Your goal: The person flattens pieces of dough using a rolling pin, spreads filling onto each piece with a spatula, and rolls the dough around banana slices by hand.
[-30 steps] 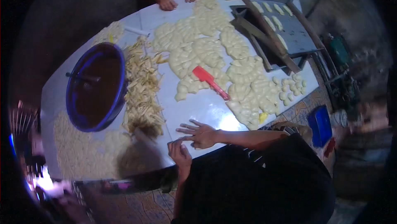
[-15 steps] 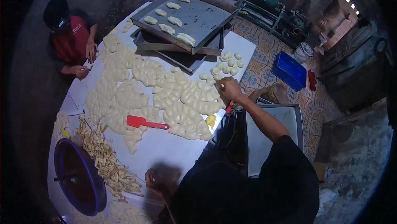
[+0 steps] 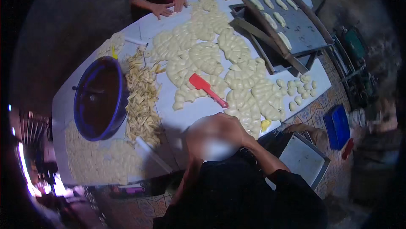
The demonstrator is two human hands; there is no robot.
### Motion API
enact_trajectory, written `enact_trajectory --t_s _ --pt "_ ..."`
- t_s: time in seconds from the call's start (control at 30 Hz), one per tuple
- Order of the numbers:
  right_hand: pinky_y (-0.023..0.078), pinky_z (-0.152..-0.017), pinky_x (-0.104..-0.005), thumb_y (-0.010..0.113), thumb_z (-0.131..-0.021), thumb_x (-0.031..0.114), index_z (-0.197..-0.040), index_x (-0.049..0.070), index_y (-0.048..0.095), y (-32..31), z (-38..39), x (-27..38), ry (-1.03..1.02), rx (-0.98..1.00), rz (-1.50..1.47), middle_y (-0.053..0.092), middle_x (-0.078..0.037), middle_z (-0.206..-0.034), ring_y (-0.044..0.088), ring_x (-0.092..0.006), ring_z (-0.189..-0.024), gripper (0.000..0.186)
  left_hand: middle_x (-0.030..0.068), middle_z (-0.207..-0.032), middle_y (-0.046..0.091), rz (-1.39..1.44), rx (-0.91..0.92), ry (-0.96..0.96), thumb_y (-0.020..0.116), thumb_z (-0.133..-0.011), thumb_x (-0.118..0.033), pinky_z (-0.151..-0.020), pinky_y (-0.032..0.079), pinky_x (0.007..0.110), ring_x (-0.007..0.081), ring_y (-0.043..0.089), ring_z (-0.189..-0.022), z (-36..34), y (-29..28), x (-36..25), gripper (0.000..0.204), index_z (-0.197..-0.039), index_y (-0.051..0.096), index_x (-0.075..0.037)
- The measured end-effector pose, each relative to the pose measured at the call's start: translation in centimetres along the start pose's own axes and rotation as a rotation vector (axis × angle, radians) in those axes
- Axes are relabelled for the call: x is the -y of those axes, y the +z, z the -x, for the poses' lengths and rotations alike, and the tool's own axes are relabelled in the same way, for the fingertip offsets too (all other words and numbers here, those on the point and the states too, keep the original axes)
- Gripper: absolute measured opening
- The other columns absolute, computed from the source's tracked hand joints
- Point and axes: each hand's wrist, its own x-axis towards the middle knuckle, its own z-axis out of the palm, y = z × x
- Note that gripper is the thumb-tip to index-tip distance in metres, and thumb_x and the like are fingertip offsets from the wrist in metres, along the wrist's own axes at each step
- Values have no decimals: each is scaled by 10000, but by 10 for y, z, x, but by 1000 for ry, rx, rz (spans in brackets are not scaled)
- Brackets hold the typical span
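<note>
My left hand (image 3: 194,146) and my right hand (image 3: 237,128) are together over the near edge of the white table (image 3: 171,123). A blurred patch covers most of their fingers, and a whitish shape shows between them that I cannot make out. Just beyond my hands lies a red spatula (image 3: 208,90), partly on sheets of pale dough pieces (image 3: 239,76) pressed side by side. Small dough balls (image 3: 298,87) are grouped at the table's right end. Near my right forearm sits a small yellow lump (image 3: 265,124).
Stacked metal trays (image 3: 311,34) stand at the far right, the top one bearing several shaped dough pieces. Left are a heap of pale cut strips (image 3: 141,95) and a blue-rimmed basin (image 3: 101,138). Across the table, a co-worker's hands (image 3: 171,7) press the surface. A blue crate (image 3: 337,127) is on the tiled floor.
My right hand has left the dough near the small balls and come back to meet my left hand before me. The view has turned left.
</note>
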Motion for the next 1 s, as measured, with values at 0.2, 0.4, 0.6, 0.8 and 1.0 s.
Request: enact_trajectory --t_s 0.2,0.4,0.6,0.8,1.0 --pt "484 -815 -263 672 -935 50 -1247 19 683 64 -27 1 36 -100 8 633 -50 -1160 605 -120 -942 314 113 -1005 684 -411 -352 445 611 -978 6 -682 540 268 107 647 -833 4 -30 17 171 -1141 585 50" --pt "522 -811 -411 630 -909 53 -1118 -41 688 85 -33 -71 138 -145 394 663 -203 -1080 649 -351 -937 237 97 -973 604 -1258 -397 552 760 -828 -63 -820 466 398 242 567 -908 -15 -89 49 235 -1056 709 -46" --pt "496 -984 -455 635 -932 180 -1367 -68 480 68 -12 -73 -104 -110 837 478 -287 -1410 527 -445 -1238 525 194 -1247 540 -1136 -427 420 843 -750 -160 -1045 371 479 371 453 -1179 -12 -103 34 698 -1361 544 -3" --pt "337 -1171 -473 623 -908 343 -1416 -25 491 80 -10 -92 -352 259 1204 482 -221 -1490 417 -344 -1431 641 281 -1546 370 -1152 159 415 716 -856 -351 -1199 275 509 426 312 -1463 13 -80 11 890 -1520 301 71" --pt "291 -1190 -509 597 -919 317 -1399 11 534 65 -8 -84 -300 248 1293 492 -160 -1506 409 -299 -1441 573 249 -1593 322 -1605 233 274 689 -792 -647 -1219 190 567 364 255 -1510 23 -66 22 1122 -1524 273 94"
